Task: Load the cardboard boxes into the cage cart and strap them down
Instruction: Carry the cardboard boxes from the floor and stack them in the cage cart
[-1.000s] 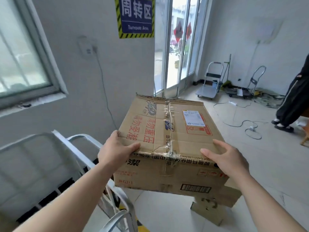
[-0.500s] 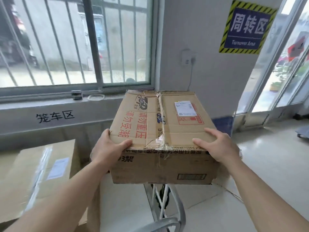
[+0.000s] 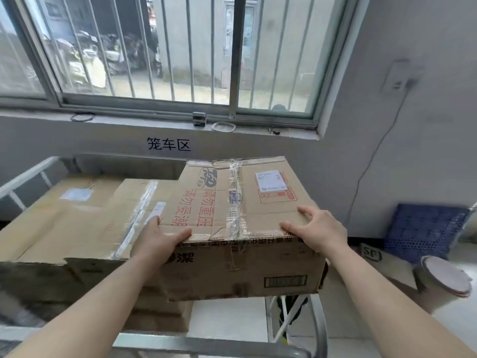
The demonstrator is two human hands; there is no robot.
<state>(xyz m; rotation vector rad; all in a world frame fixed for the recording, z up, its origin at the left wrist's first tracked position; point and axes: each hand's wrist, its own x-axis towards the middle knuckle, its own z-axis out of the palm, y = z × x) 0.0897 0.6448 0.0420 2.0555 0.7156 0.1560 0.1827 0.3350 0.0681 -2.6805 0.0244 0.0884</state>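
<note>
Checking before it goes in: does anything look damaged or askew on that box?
Yes. The held box has crumpled, lifting tape along its top seam, torn cardboard at the near edge, and its lower right corner looks split.

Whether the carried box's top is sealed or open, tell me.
Sealed. The carried box has its top flaps flat and shut, with clear tape along their centre seam.

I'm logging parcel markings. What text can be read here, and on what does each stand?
"笼车区": black, on the wall below the window.
"请勿重压" and "请勿受潮": red, on top of the held box.
"SF": on the brown parcel at right.
Too blurred to read: the white shipping label and barcode on the held box, and the pale label on the stacked box.
</note>
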